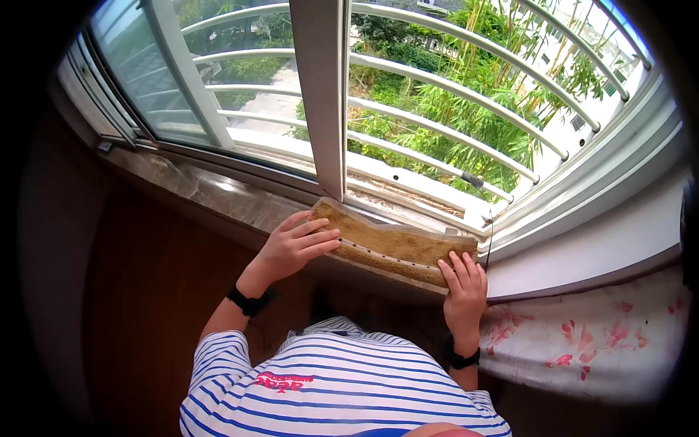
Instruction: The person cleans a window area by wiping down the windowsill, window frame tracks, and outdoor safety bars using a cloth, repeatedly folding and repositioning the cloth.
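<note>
The left hand lies with fingers extended and released on the left end of the brown cloth, which stretches along the sill below the window. The right hand's fingers, also straight and released, rest on its right end, near the floral curtain.

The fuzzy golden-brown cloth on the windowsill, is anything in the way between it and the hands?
Nothing visible is. The left hand has its fingers over one end of the fuzzy golden-brown cloth, and the right hand has its fingers over the other.
</note>
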A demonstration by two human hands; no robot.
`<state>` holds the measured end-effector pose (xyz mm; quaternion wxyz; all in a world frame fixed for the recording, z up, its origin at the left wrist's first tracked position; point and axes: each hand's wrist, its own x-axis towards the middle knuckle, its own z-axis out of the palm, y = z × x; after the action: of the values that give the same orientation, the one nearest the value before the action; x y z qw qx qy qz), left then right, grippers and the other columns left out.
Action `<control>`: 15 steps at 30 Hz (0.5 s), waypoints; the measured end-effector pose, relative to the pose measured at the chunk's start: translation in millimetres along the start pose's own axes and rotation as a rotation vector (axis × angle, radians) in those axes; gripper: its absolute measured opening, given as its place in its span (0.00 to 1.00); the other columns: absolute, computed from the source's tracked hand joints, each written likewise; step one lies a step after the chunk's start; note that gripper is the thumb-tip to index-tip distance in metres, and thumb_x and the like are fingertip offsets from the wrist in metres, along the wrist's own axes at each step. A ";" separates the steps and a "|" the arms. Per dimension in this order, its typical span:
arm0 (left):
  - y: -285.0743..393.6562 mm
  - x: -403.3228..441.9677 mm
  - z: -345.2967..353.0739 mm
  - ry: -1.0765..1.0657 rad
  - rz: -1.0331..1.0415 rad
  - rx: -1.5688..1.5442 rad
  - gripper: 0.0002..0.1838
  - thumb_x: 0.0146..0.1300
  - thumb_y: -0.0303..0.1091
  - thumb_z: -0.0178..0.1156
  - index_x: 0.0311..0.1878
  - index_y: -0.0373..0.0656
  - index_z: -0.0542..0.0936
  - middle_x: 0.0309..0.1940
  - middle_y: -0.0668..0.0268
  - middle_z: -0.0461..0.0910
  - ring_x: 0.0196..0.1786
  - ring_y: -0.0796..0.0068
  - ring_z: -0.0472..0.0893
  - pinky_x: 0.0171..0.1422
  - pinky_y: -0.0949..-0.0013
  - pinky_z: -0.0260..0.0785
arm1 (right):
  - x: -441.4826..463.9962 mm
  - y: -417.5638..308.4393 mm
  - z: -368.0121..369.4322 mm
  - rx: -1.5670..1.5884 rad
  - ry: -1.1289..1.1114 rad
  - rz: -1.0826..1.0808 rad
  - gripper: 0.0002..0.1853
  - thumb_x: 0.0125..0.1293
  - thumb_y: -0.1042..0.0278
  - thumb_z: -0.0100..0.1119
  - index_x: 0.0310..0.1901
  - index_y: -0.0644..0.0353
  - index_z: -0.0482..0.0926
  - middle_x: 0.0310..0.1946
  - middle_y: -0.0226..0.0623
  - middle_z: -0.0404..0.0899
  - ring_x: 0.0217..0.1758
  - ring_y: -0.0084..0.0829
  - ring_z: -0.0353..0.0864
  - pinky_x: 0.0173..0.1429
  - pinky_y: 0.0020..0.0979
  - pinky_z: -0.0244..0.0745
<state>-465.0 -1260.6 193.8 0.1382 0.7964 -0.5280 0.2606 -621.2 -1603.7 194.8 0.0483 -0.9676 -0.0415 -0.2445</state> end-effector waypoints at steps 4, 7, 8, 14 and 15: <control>4.7 -38.4 34.6 -0.301 -0.112 -0.058 0.17 0.61 0.29 0.62 0.54 0.51 0.83 0.54 0.71 0.84 0.63 0.66 0.78 0.76 0.48 0.59 | -50.6 -8.4 50.5 0.214 -0.312 0.106 0.27 0.63 0.72 0.58 0.66 0.51 0.73 0.69 0.40 0.70 0.76 0.48 0.62 0.80 0.55 0.49; 20.0 -27.4 34.3 -0.236 -0.264 -0.194 0.14 0.61 0.28 0.61 0.50 0.48 0.85 0.52 0.68 0.85 0.61 0.64 0.80 0.73 0.49 0.64 | -49.5 -8.1 45.5 0.245 -0.301 0.132 0.25 0.65 0.66 0.62 0.64 0.54 0.76 0.67 0.44 0.72 0.76 0.50 0.61 0.78 0.59 0.50; 25.0 -20.6 37.9 -0.172 -0.301 -0.198 0.13 0.61 0.28 0.62 0.48 0.47 0.85 0.50 0.67 0.85 0.60 0.63 0.80 0.71 0.50 0.65 | -46.8 -7.5 42.6 0.304 -0.275 0.162 0.24 0.64 0.65 0.63 0.63 0.55 0.77 0.66 0.45 0.73 0.76 0.51 0.61 0.78 0.59 0.51; 72.9 26.4 121.8 -0.104 -0.404 -0.265 0.19 0.65 0.39 0.61 0.58 0.44 0.81 0.61 0.57 0.78 0.66 0.54 0.74 0.73 0.49 0.59 | -15.4 -23.0 91.5 0.299 -0.215 0.153 0.28 0.69 0.55 0.57 0.68 0.57 0.71 0.71 0.54 0.64 0.78 0.53 0.57 0.79 0.54 0.49; 87.7 33.8 124.7 -0.180 -0.411 -0.137 0.24 0.67 0.46 0.57 0.62 0.44 0.77 0.68 0.55 0.72 0.71 0.52 0.68 0.78 0.45 0.50 | -11.6 -28.0 103.1 0.166 -0.189 0.134 0.28 0.69 0.54 0.56 0.68 0.57 0.71 0.71 0.53 0.64 0.78 0.53 0.56 0.79 0.54 0.48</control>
<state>-501.2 -1383.9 105.0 0.1941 0.8960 -0.3814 0.1184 -585.9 -1564.9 101.1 0.1402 -0.9795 -0.0012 -0.1444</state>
